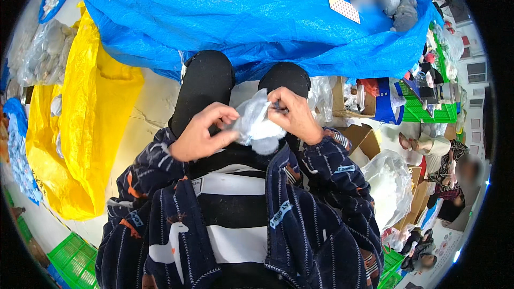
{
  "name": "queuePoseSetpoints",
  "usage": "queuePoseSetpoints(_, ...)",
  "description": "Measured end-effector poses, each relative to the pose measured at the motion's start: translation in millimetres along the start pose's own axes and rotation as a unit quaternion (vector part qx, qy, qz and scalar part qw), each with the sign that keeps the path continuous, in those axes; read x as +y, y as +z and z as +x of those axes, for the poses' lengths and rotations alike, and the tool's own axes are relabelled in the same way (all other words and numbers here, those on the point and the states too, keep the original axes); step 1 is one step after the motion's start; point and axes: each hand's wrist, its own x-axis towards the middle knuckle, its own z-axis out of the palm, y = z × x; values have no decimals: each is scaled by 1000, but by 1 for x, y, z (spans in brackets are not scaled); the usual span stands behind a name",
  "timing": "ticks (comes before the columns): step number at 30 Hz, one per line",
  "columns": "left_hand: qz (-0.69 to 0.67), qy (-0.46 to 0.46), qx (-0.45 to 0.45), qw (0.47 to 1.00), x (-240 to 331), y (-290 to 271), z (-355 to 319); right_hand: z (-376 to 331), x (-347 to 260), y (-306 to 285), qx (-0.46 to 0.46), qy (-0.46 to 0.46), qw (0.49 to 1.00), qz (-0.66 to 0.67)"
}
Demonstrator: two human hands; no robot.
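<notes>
Above my lap is a small, soft grey-and-white plush piece, partly blurred; its exact shape is hard to make out. My left hand has curled fingers and a thumb at its left edge, gripping it there. From the right, my right hand pinches the upper part of the plush piece. A small dark thing shows by the right fingers, too small to name. Both hands are bare, with dark patterned sleeves at the wrists.
A large blue tarp sack lies in front of my knees, with grey plush pieces and a sticker sheet on it. A yellow sack stands left. Cardboard boxes, a plastic bag and green crates are right. People sit farther right.
</notes>
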Motion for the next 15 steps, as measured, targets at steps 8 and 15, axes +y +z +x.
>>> queuePoseSetpoints(8,-62,-20,78,995,-21,18,15,-5,-3,32,105,242,933,245)
queuePoseSetpoints(15,56,62,24,996,-39,19,20,-23,-12,-1,46,188,977,86)
